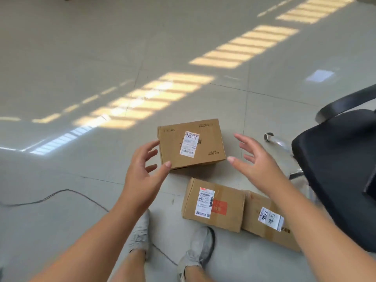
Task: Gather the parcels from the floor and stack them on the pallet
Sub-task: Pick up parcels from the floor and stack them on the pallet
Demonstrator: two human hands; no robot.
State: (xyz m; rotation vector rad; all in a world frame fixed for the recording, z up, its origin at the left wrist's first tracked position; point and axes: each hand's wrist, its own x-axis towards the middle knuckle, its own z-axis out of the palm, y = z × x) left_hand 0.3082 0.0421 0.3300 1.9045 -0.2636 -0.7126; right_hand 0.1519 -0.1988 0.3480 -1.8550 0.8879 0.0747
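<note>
Three cardboard parcels lie on the tiled floor (61, 58): the far parcel (191, 144) at the centre, the middle parcel (213, 204) at its 6 o'clock, and the near parcel (266, 218) touching the middle one's side at 3 o'clock. Two bare hands hover spread wide and empty, the left hand (145, 169) at the far parcel's 8 o'clock by its corner, the right hand (256, 161) at 4 o'clock, slightly apart. One black office chair (335, 159) stands at 3 o'clock, two grey shoes (140, 231) at 6 o'clock.
</note>
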